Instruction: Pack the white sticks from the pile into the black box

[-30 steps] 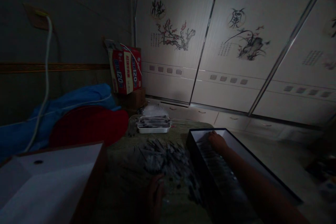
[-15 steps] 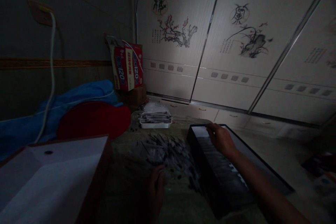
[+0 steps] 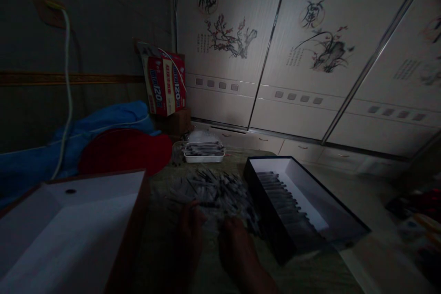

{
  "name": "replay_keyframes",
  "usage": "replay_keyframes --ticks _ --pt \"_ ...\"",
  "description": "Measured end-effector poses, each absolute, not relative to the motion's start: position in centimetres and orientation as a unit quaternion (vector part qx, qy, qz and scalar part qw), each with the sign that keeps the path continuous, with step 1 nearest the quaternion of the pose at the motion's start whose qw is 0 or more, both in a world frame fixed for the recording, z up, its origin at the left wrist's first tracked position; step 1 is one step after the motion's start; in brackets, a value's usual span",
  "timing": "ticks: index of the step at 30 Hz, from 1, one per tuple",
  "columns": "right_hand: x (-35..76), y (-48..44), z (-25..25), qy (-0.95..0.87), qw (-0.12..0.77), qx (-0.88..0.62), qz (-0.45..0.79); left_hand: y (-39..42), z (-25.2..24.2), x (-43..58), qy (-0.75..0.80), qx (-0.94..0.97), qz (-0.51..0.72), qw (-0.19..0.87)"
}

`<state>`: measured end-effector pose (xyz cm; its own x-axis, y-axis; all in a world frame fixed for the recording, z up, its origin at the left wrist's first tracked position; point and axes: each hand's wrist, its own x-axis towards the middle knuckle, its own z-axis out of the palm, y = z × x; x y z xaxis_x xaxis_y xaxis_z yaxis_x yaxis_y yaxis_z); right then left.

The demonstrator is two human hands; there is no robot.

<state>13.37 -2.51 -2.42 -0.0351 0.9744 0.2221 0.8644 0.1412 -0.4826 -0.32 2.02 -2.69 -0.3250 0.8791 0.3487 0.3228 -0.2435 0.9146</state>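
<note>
My left hand (image 3: 191, 223) is closed at the near edge of a loose pile of thin dark and clear pen-like pieces (image 3: 213, 190); a thin dark stick lies at its fingertips. Just right of it, my right hand (image 3: 236, 239) is closed, and what its fingers hold is too dark to make out. On the right stands an open dark box (image 3: 272, 220) with a white inside, where a row of similar pieces (image 3: 284, 202) lies side by side. Behind the pile, a white tray (image 3: 204, 158) holds more thin sticks.
An open box with a reddish-brown rim (image 3: 132, 211) fills the near left. Beyond it lie a red round object (image 3: 126, 151) and blue cloth (image 3: 113, 117). A red carton (image 3: 165, 85) stands behind, near a white cable (image 3: 68, 87). Cabinet doors (image 3: 220, 66) line the back.
My right hand has moved from the dark box's far end back to the near side of the pile, beside my left hand. My left hand has shifted slightly left and forward.
</note>
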Motion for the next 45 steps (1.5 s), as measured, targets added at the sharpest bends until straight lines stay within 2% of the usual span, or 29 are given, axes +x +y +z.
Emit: replay_keyframes --ticks 3,5,10,13,17,21,23,26,33,39,45 --pt "13.2 -2.3 -3.2 -0.705 0.231 -0.663 0.1 2.1 -2.8 -0.3 0.565 0.541 0.574 0.242" --pt "13.5 -2.5 -3.6 -0.696 0.256 -0.663 0.105 2.2 -3.0 -0.2 0.569 0.545 0.57 0.232" --pt "15.4 -3.1 -3.8 -0.628 0.435 -0.62 0.179 2.4 -3.1 0.5 0.511 0.642 0.542 0.179" --pt "16.2 -3.3 -3.0 -0.588 0.493 -0.604 0.216 2.0 -2.9 1.2 0.458 0.719 0.497 0.162" --pt "15.9 -3.5 -1.6 -0.568 0.521 -0.594 0.23 1.5 -2.9 1.6 0.444 0.747 0.46 0.186" --pt "15.7 -3.2 -0.6 -0.571 0.526 -0.589 0.224 1.9 -3.2 1.5 0.451 0.715 0.484 0.226" --pt "16.0 -2.5 -0.4 -0.587 0.479 -0.632 0.161 2.2 -3.3 1.4 0.465 0.682 0.51 0.242" --pt "16.9 -0.5 -0.4 -0.618 0.35 -0.702 0.059 2.5 -3.5 1.3 0.508 0.614 0.545 0.261" --pt "17.3 3.8 -0.3 -0.625 0.189 -0.757 -0.012 2.5 -3.1 1.1 0.543 0.495 0.58 0.352" --pt "16.8 4.7 0.1 -0.629 0.131 -0.766 -0.027 2.7 -2.6 1.2 0.53 0.434 0.599 0.415" --pt "17.1 3.1 0.4 -0.632 0.157 -0.758 -0.032 3.6 -3.1 0.8 0.47 0.385 0.623 0.491"
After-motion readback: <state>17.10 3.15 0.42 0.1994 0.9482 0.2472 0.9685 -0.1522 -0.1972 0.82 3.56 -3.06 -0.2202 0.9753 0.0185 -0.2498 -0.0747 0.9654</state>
